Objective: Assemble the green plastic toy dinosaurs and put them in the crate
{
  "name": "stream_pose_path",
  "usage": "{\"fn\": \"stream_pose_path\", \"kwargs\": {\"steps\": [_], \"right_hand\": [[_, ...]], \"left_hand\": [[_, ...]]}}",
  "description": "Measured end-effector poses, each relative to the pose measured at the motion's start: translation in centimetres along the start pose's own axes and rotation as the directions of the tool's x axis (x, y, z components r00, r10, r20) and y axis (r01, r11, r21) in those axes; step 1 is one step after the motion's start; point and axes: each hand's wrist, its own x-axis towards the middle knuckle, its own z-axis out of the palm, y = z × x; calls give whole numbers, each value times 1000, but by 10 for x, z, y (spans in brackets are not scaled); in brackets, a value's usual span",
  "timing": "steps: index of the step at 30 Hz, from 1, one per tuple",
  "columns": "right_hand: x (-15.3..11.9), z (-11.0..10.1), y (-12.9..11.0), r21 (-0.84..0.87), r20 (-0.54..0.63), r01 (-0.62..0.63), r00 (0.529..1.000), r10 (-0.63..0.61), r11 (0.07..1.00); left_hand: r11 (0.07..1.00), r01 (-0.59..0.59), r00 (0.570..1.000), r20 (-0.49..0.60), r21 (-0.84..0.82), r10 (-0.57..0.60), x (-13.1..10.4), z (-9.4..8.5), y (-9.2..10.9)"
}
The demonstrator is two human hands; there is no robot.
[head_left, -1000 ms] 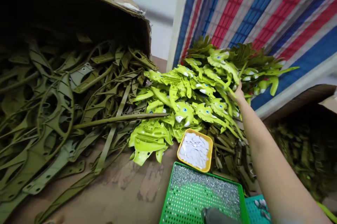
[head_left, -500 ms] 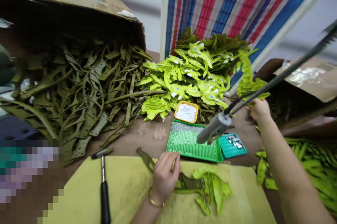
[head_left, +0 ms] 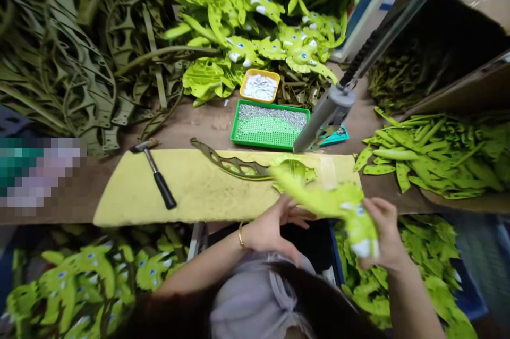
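Observation:
My right hand [head_left: 384,232] grips a bright green dinosaur-head piece [head_left: 356,211] with a blue eye and white horns, blurred by motion. Just left of it, my left hand [head_left: 274,227] has its fingers spread and holds nothing; its fingertips are near the piece's lower edge. On the yellow mat [head_left: 151,190] lies a curved olive part [head_left: 239,167], its right end meeting another green piece [head_left: 295,169]. A hammer [head_left: 159,179] with a black handle rests on the mat's left side.
Behind the mat stand a green tray [head_left: 265,132] of small metal pieces, a yellow dish [head_left: 260,86] of white pieces and a grey hanging tool [head_left: 326,116]. Green parts [head_left: 438,153] are heaped at right, olive parts [head_left: 71,62] at left. Bins of green pieces flank my lap.
The view has tilted down. My right hand has come back from the far right with the green head piece. My left hand has left the olive part and opened near the mat's front edge.

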Motion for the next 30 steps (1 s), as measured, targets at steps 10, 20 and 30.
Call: {"fn": "stream_pose_path", "kwargs": {"steps": [10,20,30], "right_hand": [[23,51,-49,51,281,67,957,-79,996],[122,72,-36,-97,-2,208,978,-210,973],[126,93,-21,-81,70,149,987,-144,986]], "left_hand": [[983,0,751,-649,-184,-121,-47,3,-6],[983,-67,333,-925,171,183,-44,-60,2],[998,-43,310,-949,52,63,-49,-81,3]]}}
